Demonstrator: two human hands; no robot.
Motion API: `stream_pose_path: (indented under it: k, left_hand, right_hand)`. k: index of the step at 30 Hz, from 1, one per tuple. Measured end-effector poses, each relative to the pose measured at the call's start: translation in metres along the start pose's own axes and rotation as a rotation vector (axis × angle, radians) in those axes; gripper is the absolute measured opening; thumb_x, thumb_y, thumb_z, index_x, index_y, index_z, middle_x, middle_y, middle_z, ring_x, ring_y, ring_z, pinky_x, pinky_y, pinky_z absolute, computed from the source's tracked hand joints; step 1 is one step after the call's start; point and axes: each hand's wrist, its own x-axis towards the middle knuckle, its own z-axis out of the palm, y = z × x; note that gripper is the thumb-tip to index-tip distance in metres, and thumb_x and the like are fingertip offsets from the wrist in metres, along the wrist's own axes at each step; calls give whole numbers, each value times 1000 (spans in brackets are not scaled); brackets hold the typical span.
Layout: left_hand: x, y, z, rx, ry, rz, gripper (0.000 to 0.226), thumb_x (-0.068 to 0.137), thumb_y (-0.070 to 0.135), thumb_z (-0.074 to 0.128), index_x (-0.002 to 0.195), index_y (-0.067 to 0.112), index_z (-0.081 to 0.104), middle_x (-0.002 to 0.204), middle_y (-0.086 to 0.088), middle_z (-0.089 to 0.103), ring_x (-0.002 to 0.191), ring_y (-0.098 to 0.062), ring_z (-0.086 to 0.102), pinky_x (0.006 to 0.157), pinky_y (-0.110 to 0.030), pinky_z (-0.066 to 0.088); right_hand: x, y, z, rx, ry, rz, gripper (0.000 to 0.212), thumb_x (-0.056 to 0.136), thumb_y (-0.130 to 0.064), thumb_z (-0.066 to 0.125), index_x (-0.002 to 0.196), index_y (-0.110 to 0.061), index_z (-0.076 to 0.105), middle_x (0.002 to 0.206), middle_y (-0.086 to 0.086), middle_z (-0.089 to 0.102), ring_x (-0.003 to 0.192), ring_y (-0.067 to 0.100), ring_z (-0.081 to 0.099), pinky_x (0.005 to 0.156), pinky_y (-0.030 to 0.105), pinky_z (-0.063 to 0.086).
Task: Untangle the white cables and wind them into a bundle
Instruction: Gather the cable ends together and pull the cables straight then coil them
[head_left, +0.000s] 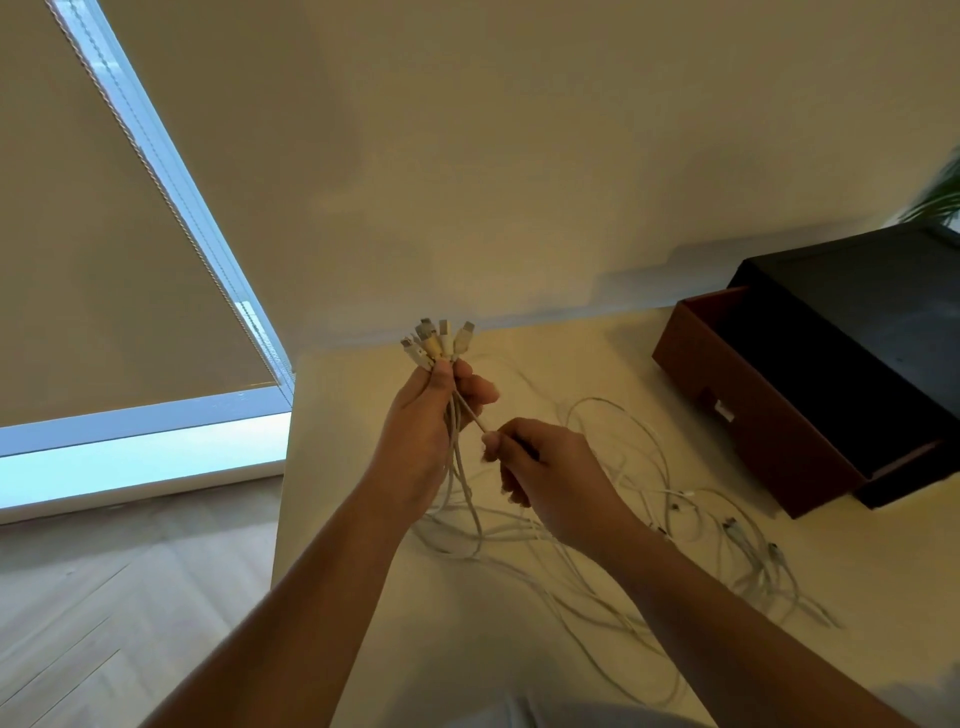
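Evidently the gathering step is in hand. The left hand (421, 431) is clenched round a bunch of white cables (675, 519) just below their plugs (439, 340), which fan upward out of the fist, raised above the table (332, 415). The right hand (550, 473), close beside the left, pinches a single strand (475, 418) between thumb and fingers. That strand runs taut up into the bunch.

From the fist the cables hang down and sprawl in loose, crossing loops over the table toward the open drawer (779, 415). Their far ends lie scattered to the right of the right forearm. So the plugs at one end look collected, while the lengths are not yet sorted or wound.

Next, I'd say, the right hand needs to run down each strand in turn and draw it free of the crossings before any coiling. Pulling hard could tighten a knot in the pile.
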Motion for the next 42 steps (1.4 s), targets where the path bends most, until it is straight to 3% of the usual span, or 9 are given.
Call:
stream_pose_path:
  k: [5, 11, 14, 17, 21, 24, 28, 32, 42]
  left_hand:
    - [2, 6, 3, -111, 24, 145, 31, 106, 19, 27, 86, 14, 50, 51, 10, 46, 46, -5, 43, 60, -24, 53]
    - [14, 34, -25, -109, 221, 351, 30, 107, 21, 28, 84, 17, 48, 49, 13, 39, 44, -3, 32, 47, -18, 33]
    - [18, 48, -42, -88, 277, 389, 30, 107, 20, 29, 83, 19, 47, 49, 14, 38, 46, -4, 31, 46, -17, 27]
    - [19, 51, -55, -43, 326, 382, 31, 106, 20, 29, 81, 20, 48, 49, 14, 39, 47, -3, 32, 45, -17, 27]
    - [21, 42, -62, 39, 407, 290, 31, 105, 20, 30, 80, 22, 48, 45, 15, 42, 44, -1, 34, 44, -15, 25]
    - [19, 25, -49, 182, 329, 226, 30, 106, 22, 32, 81, 21, 50, 48, 14, 54, 40, 0, 34, 40, -13, 24]
    - [4, 4, -16, 399, 63, 196, 31, 105, 19, 35, 81, 18, 54, 75, 9, 73, 40, -7, 30, 37, -17, 23]
    - [-6, -6, 2, 529, -135, 167, 29, 105, 22, 34, 90, 24, 59, 102, 1, 74, 47, -17, 32, 45, -26, 30]
    - [3, 7, 3, 260, -49, 44, 26, 106, 20, 31, 91, 16, 52, 64, 3, 47, 41, -1, 32, 42, -14, 26]
  right_hand:
    - [0, 8, 0, -174, -31, -28, 38, 100, -37, 44, 66, -22, 56, 51, -7, 48, 47, 5, 42, 53, 23, 36]
    - [1, 39, -19, -472, -53, -2, 36, 102, -34, 38, 77, -16, 56, 56, -9, 48, 49, 5, 41, 55, 25, 32]
    - [4, 61, -38, -555, -65, 91, 34, 102, -32, 38, 78, -16, 56, 71, -11, 60, 61, 1, 50, 60, 28, 37]
    - [5, 78, -61, -610, -33, 153, 34, 101, -32, 38, 76, -17, 55, 93, 1, 70, 88, 18, 63, 73, 33, 47]
    - [7, 74, -74, -685, -6, 171, 37, 101, -39, 38, 70, -22, 51, 78, 2, 67, 64, 16, 58, 58, 29, 42]
    - [10, 52, -63, -589, -23, 48, 36, 100, -37, 42, 68, -25, 54, 87, 0, 72, 80, 16, 64, 70, 35, 50]
    - [6, 15, -47, -490, -78, -125, 30, 100, -23, 47, 80, -8, 63, 55, -36, 53, 54, -6, 51, 52, 14, 33]
    - [3, 0, -40, -454, -117, -231, 31, 99, -31, 50, 77, -12, 64, 50, -9, 50, 52, 5, 46, 50, 17, 30]
    - [8, 6, -54, -463, -151, -191, 26, 101, -26, 45, 79, -22, 59, 61, -13, 52, 56, 3, 48, 55, 18, 33]
